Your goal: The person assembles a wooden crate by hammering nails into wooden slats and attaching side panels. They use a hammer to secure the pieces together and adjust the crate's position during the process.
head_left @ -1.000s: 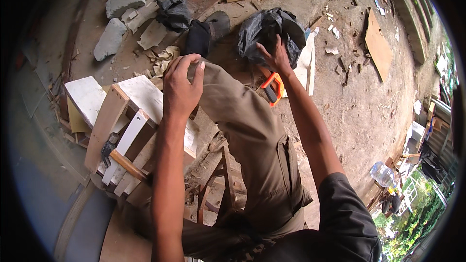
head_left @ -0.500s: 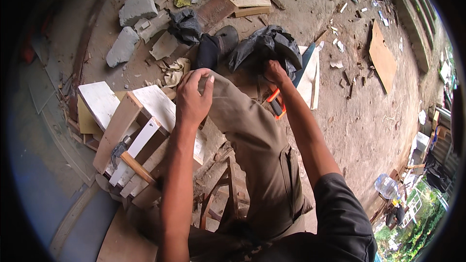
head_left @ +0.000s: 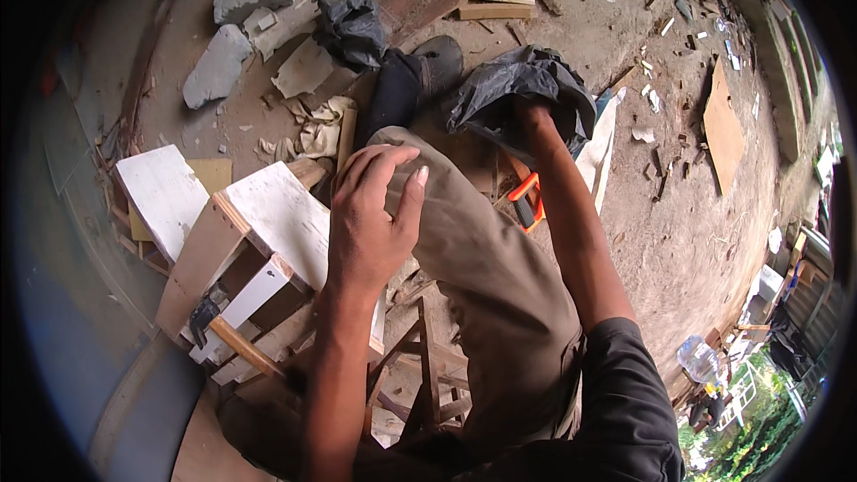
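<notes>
In the head view, the bare left hand [head_left: 379, 210] lies near the centre on the knee of the brown cloth trousers [head_left: 491, 290], thumb spread from loosely bent fingers, grasping nothing. Toward one o'clock, the right hand [head_left: 536, 116] reaches into a crumpled black plastic bag [head_left: 504, 82]; its fingers are hidden, so its grip cannot be told. An orange-and-black tool handle [head_left: 525, 209] lies at three o'clock, a wooden-handled claw hammer [head_left: 239, 339] at eight.

Soft daylight, brightest around the lower-right greenery [head_left: 766, 433], with a dim, hazy left edge and strong fisheye curvature
</notes>
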The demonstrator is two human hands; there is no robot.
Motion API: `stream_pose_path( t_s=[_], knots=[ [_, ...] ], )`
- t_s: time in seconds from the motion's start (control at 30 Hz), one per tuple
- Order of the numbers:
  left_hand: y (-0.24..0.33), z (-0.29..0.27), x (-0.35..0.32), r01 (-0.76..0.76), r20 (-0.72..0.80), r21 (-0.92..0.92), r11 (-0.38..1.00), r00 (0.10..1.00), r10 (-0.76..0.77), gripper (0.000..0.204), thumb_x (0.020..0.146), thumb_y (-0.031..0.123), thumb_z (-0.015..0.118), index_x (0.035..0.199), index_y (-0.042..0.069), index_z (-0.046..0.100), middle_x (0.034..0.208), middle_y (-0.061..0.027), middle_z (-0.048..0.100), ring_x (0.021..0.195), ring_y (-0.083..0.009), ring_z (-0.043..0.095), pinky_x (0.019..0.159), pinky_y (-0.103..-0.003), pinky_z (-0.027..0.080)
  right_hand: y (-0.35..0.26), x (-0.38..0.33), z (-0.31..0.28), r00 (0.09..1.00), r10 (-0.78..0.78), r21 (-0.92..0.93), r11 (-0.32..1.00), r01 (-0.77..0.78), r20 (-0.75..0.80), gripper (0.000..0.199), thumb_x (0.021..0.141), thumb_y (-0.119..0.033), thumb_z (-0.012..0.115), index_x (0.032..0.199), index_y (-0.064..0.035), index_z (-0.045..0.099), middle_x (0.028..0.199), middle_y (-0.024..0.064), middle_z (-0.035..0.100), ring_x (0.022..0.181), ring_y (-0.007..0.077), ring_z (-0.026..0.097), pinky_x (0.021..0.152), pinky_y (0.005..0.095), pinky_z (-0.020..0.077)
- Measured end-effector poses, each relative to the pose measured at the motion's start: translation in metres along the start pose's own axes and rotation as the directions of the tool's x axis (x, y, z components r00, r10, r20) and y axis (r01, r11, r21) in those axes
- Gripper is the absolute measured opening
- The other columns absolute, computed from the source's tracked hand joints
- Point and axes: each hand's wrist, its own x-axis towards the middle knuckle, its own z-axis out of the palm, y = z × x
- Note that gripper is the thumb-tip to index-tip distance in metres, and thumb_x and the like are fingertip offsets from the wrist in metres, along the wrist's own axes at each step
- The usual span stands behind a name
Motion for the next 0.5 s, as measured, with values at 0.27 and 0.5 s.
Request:
stream_pose_path(
  t_s=[0.27, 0.5],
  knots=[
    [0.001, -0.005, -0.006, 0.037, -0.020, -0.033, 0.999, 0.999, -0.038, 0.018, 0.088, 0.010, 0.065, 0.104, 0.000, 0.065, 0.103, -0.0146, 0.067, 0.099, -0.0313, 0.063, 0.087, -0.038, 0.049, -0.054, -0.054, -0.059, 0.961, -0.127, 0.672, 0.737, -0.073, 0.244, 0.036, 0.094, -0.021, 0.048, 0.124, -0.0033, 0.058, 0.120, 0.0149, 0.061, 0.112, 0.0245, 0.057, 0.096, 0.0363, 0.0432],
    [-0.004, 0.003, -0.003, -0.013, -0.021, -0.025, 1.000, 1.000, 0.012, 0.019, 0.089, 0.012, 0.065, 0.104, 0.000, 0.064, 0.103, -0.0141, 0.067, 0.099, -0.0317, 0.064, 0.087, -0.040, 0.049, -0.008, -0.040, -0.028, 0.938, -0.258, 0.354, 0.921, 0.166, 0.233, 0.035, 0.095, -0.027, 0.044, 0.114, -0.0029, 0.059, 0.107, 0.0142, 0.062, 0.099, 0.0216, 0.058, 0.085, 0.0361, 0.0459]
  ],
)
